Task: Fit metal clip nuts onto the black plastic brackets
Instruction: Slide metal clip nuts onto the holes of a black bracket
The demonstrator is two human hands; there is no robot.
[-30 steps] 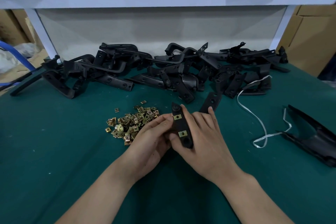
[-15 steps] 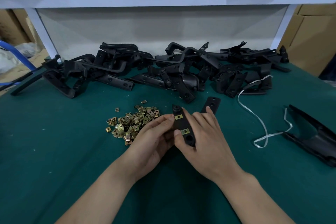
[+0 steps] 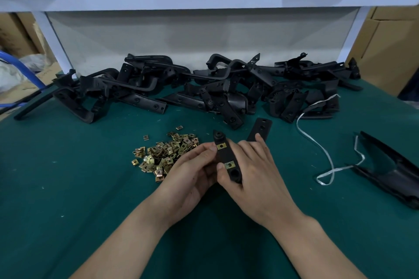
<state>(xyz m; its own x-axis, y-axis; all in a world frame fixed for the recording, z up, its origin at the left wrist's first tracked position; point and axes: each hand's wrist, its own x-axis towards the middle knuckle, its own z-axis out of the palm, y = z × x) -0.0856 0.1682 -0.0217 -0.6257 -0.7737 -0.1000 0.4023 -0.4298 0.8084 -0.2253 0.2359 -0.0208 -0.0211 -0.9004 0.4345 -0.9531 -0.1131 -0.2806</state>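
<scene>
Head view, looking down: a black plastic bracket (image 3: 226,157) is held up dead centre over the green worktop (image 3: 68,176). It is a short flat strip, its top leaning toward eleven o'clock, with a round raised knob at the upper end and a round hole at the lower end. Two brass-coloured square nuts sit clipped on its face, each with a small hole in the middle: the upper clip nut (image 3: 221,146) just below the knob, the lower clip nut (image 3: 229,165) just above the hole.

Both hands grip the strip. The left hand (image 3: 192,172) curls against its left edge, fingertips by the upper nut. The right hand (image 3: 256,172) wraps behind it, thumb touching the lower nut.

At nine o'clock from the bracket lies a pile of loose clip nuts (image 3: 166,154). At twelve o'clock, a tangled heap of brackets (image 3: 204,90) runs across the worktop's far side. At three o'clock a white strap (image 3: 326,154) loops beside a large black moulding (image 3: 396,176).
</scene>
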